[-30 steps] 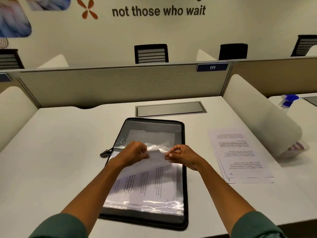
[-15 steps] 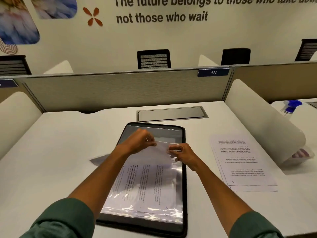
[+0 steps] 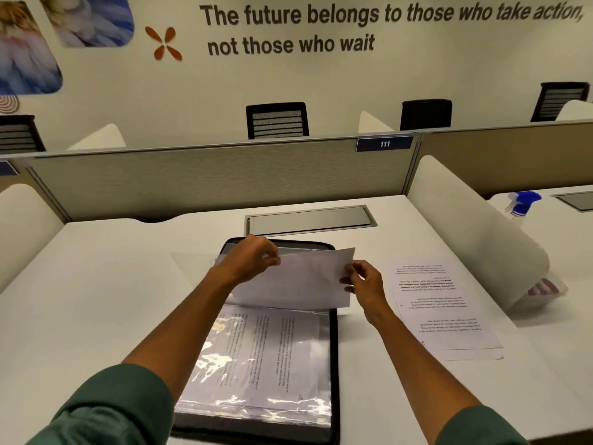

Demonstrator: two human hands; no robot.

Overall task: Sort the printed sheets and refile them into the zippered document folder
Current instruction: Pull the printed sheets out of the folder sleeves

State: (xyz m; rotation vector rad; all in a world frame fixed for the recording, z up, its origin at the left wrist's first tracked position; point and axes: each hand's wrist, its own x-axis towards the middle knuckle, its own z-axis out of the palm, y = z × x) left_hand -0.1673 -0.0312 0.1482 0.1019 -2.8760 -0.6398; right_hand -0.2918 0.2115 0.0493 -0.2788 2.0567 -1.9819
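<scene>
A person in green sleeves holds a white sheet [image 3: 298, 281] above the open zippered document folder [image 3: 333, 364] lying at the middle of the white surface [image 3: 96, 300]. The left hand [image 3: 250, 258] has its grip pinched on the sheet's upper left edge; the right hand [image 3: 364, 282] pinches its right edge. Below the raised sheet, printed pages [image 3: 272, 354] lie under the folder's glossy clear sleeve. A stack of printed sheets [image 3: 442, 309] rests on the surface just right of the folder. A blue-topped spray bottle [image 3: 523, 203] stands beyond the curved white divider [image 3: 475, 229].
</scene>
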